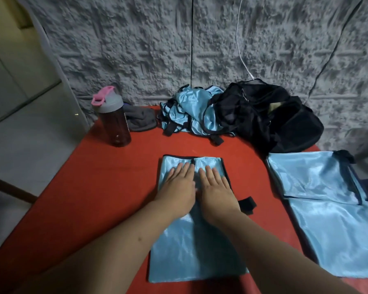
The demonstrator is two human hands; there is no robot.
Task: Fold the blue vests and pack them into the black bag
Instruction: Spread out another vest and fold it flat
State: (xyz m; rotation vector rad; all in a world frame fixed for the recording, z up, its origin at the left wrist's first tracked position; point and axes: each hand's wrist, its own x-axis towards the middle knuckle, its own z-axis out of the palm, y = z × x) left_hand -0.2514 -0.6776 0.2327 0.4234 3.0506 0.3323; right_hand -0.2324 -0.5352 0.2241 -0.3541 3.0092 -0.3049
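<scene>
Both flat palms, left hand [180, 185] and right hand [216, 187], fingers straight, press the folded blue vest [191, 247] on the red table [94, 187], black bag [268, 115] behind

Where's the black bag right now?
Head view: the black bag sits at the table's far right, against the grey wall, touching the pile of unfolded vests on its left and behind the flat vest.

A home-like room, by the look of it: a red-covered table [94, 187] against a grey textured backdrop [136, 49], pink-lidded water bottle [113, 119] at eleven o'clock.
</scene>
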